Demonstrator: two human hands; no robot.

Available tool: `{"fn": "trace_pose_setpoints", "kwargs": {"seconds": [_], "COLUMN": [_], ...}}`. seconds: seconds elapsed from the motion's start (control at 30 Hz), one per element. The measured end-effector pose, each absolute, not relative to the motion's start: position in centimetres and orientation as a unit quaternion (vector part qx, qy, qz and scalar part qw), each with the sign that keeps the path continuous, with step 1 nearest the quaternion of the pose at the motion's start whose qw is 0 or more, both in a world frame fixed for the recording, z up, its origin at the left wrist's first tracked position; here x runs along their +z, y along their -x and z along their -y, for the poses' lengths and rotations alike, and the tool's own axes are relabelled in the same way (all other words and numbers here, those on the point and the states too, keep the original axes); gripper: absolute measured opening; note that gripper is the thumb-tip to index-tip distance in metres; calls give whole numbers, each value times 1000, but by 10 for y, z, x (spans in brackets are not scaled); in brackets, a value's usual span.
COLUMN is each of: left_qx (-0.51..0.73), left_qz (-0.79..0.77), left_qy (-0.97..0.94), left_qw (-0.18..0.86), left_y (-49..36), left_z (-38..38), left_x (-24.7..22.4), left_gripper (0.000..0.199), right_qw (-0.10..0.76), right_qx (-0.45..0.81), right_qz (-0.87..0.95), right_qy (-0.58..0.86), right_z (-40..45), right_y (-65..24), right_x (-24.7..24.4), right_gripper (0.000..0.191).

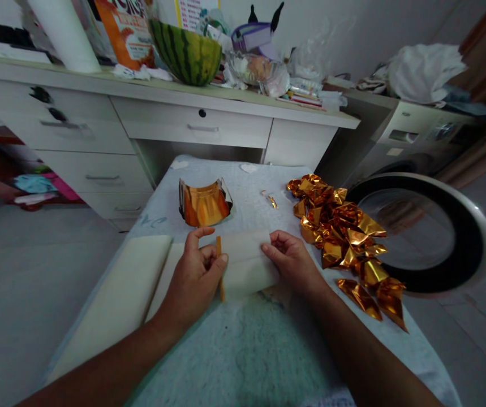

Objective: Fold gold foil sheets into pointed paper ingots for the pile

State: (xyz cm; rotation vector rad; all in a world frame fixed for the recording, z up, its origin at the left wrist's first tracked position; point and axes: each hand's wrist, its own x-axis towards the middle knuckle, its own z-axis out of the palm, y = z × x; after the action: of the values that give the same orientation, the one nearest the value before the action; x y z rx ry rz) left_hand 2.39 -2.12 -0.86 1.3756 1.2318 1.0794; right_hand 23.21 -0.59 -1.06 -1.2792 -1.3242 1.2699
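Left hand (196, 271) and right hand (296, 260) both gripped: with the left I pinched a narrow orange strip (218, 247) between thumb and fingers, and with the right I held the far edge of a pale, translucent sheet (246, 263). That sheet stretched between my hands above the middle of the table, with the strip along its left end; I could not tell whether the two were one piece.

Under my left forearm lay a wide cream-coloured pad of paper (119, 288). Just beyond my left hand stood a curved stack of gold foil (205, 206), and to its right a small gold scrap (272, 202) lay on the light blue tablecloth (243, 350). Near my right hand, a heap of folded gold-foil pieces (340, 226) spread along the table's right side.

Farther off, a white drawer cabinet (234, 129) bore a cut watermelon (189, 56), an orange snack bag (126, 34) and a white paper roll (67, 37). Right of it stood a washing machine (416, 133), its round door (467, 226) swung wide beside the heap.
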Motion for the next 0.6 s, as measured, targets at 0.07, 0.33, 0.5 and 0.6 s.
{"fn": "trace_pose_setpoints", "kwargs": {"seconds": [0.07,0.33,0.5,0.6], "left_qx": [422,316,262,205], "left_qz": [-512,-528,-503,-502], "left_qy": [-596,-732,-805,-829], "left_qw": [452,294,174,140], "left_y": [-23,-22,-22,-22], "left_z": [22,19,18,18], "left_x": [-9,-5,-11,-12], "left_gripper": [37,14,19,22], "right_qw": [428,405,336,295], "right_qx": [476,350,281,237], "right_qz": [558,626,671,702], "right_qy": [528,568,598,603], "right_z": [5,7,8,7], "right_y": [-232,-231,-231,-231], "right_x": [-12,-15,-14,-16], "right_gripper": [24,40,36,32]}}
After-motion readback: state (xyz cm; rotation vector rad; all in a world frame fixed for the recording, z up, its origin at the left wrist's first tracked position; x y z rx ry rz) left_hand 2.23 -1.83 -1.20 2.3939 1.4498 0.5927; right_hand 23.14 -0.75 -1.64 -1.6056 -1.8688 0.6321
